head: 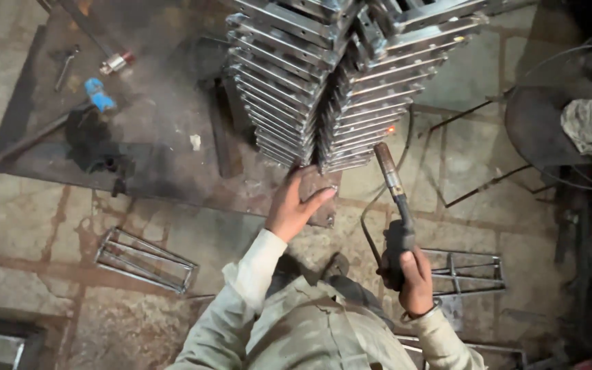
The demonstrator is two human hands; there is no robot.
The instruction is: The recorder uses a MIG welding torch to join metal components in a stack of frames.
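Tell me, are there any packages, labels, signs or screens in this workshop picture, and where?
None that I can make out: no package, label, sign or screen shows.
The nearest thing is a small pale scrap on the dark steel plate, too small to identify.

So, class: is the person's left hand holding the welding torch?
No: the welding torch is gripped in the right hand, while the left hand rests against the base of the stacked metal frames.
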